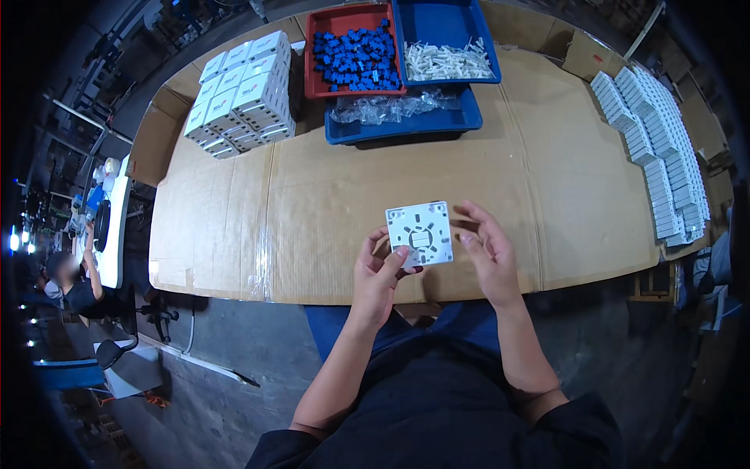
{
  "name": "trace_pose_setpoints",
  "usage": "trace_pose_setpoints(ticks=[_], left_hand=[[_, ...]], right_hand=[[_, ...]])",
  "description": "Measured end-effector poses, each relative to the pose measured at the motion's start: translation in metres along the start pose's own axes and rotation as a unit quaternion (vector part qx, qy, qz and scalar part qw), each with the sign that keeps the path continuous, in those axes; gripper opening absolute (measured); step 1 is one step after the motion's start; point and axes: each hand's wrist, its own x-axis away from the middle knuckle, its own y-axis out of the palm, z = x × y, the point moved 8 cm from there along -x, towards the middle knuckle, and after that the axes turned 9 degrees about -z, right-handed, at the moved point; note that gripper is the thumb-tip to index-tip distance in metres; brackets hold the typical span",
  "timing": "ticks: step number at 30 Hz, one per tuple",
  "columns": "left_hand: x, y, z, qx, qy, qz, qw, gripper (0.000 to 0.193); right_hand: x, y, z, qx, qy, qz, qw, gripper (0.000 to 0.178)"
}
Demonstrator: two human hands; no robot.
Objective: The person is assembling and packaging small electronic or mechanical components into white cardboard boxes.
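My left hand [380,270] grips a square white plastic plate [400,227] by its lower left corner, the thumb lying over its face. Small dark slots and a round central pattern with a pale label mark this face. The plate is held above the near part of a cardboard-covered table [336,195]. Just right of the plate, apart from it, is my right hand [491,254]. Its fingers are spread and slightly curled, with nothing visible in them.
At the back stand a red tray [311,66] of blue parts, a blue tray [445,19] of white pieces and a lower blue tray [351,139] with clear plastic bags. White boxes [234,98] are stacked left, rows of white pieces [656,148] right. Another person [82,285] sits far left.
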Motion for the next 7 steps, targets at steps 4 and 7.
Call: trace_pose_setpoints(ticks=[4,7], left_hand=[[0.001,0.025,0.002,-0.166,0.083,-0.029,0.982,0.048],[-0.009,0.048,-0.021,-0.279,0.123,-0.115,0.945,0.061]], right_hand=[[0.016,0.008,-0.005,0.167,0.036,-0.006,0.985,0.074],[0.023,0.01,-0.001,0.177,0.014,0.017,0.984,0.089]])
